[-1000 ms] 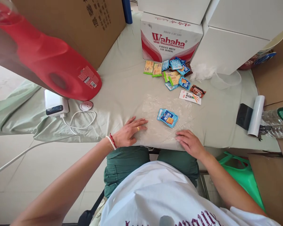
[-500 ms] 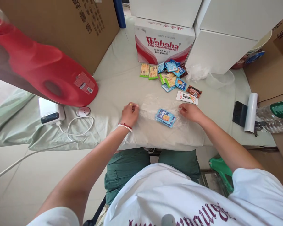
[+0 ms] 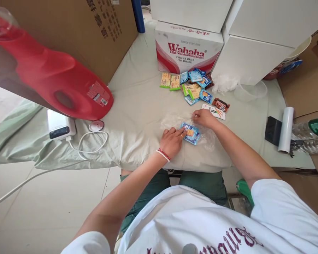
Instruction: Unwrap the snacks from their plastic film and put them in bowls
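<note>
A blue snack packet (image 3: 192, 134) lies on a sheet of thin clear plastic film (image 3: 208, 140) near the table's front edge; more than one packet may be stacked there. My left hand (image 3: 171, 143) rests palm down beside it, fingers stretched out, with the fingertips on the packet's left end. Just beyond the packet, my right hand (image 3: 203, 118) pinches an edge of the film between thumb and fingers. A white snack packet (image 3: 216, 111) with an orange picture and a brown wrapped snack (image 3: 221, 104) lie right behind my right hand.
Several blue and green-yellow snack packets (image 3: 193, 91) lie heaped before a Wahaba-like red and white carton (image 3: 188, 49). A large red bottle (image 3: 76, 84), a white power bank (image 3: 60, 125) and its cable stand left. On the right are a clear bowl (image 3: 250, 91) and a white roll (image 3: 285, 129).
My left hand has moved right, from the film's left side onto the blue packet. My right hand has shifted left and slightly away from me, drawing the film's edge toward the packet.
</note>
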The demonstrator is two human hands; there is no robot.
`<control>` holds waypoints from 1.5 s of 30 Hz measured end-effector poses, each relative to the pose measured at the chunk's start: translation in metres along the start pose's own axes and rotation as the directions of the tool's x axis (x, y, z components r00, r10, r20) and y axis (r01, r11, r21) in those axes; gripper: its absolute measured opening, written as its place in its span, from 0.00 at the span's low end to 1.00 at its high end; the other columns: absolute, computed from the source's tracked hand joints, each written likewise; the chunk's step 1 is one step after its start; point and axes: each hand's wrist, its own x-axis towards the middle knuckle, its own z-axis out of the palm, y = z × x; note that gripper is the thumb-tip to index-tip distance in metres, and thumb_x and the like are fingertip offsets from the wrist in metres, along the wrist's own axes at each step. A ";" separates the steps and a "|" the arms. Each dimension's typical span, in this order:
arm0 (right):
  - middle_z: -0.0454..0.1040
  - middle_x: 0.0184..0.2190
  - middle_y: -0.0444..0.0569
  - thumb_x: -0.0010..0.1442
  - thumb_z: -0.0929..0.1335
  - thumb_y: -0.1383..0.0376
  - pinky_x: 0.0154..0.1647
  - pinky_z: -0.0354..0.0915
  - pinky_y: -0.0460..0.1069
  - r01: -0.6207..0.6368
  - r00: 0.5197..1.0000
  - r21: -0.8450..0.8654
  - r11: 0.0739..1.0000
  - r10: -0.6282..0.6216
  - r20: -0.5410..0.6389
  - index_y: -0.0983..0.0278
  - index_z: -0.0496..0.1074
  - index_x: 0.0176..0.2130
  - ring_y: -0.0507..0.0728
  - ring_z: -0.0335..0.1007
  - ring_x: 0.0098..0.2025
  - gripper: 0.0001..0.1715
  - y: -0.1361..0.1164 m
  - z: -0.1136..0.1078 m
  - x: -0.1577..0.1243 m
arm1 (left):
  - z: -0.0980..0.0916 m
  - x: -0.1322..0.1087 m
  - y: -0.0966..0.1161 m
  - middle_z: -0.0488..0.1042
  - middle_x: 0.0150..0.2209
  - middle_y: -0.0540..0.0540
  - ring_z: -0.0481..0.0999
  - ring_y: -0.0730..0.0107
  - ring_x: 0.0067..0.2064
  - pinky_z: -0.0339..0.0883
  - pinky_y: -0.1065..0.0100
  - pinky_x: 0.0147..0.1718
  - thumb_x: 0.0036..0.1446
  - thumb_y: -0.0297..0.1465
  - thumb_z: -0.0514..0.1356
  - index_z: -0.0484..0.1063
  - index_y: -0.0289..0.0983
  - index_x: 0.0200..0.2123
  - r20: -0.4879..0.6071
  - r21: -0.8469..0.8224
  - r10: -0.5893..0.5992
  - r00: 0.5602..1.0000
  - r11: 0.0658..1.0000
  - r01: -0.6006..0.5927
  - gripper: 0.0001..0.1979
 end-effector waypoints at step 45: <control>0.76 0.50 0.60 0.73 0.61 0.53 0.52 0.73 0.61 0.081 0.817 0.301 0.950 0.110 -0.566 0.60 0.74 0.58 0.65 0.73 0.51 0.23 0.038 0.090 -0.187 | 0.041 -0.021 0.044 0.62 0.72 0.40 0.63 0.55 0.72 0.53 0.48 0.69 0.72 0.32 0.49 0.59 0.39 0.72 -0.087 0.031 0.069 0.994 0.997 -0.067 0.28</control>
